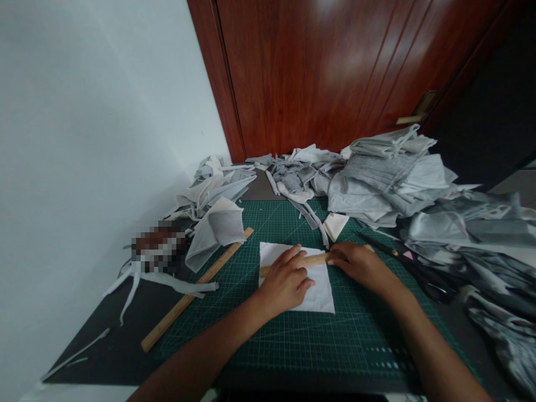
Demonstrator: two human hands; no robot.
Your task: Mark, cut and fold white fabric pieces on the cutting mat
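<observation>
A square piece of white cloth lies on the green cutting mat. A short wooden ruler crosses its upper part, tilted slightly up to the right. My left hand rests on the ruler and cloth with its fingers stretched and spread, pressing down. At the cloth's right edge, my right hand has its fingers closed on the ruler, whose far right end shows past the knuckles. The fingertips of the right hand are partly hidden.
To the left lies a longer wooden ruler. Beyond my right hand are black scissors. Heaps of grey fabric fill the back and right, with more scraps at the left. A white wall and brown door close off the back.
</observation>
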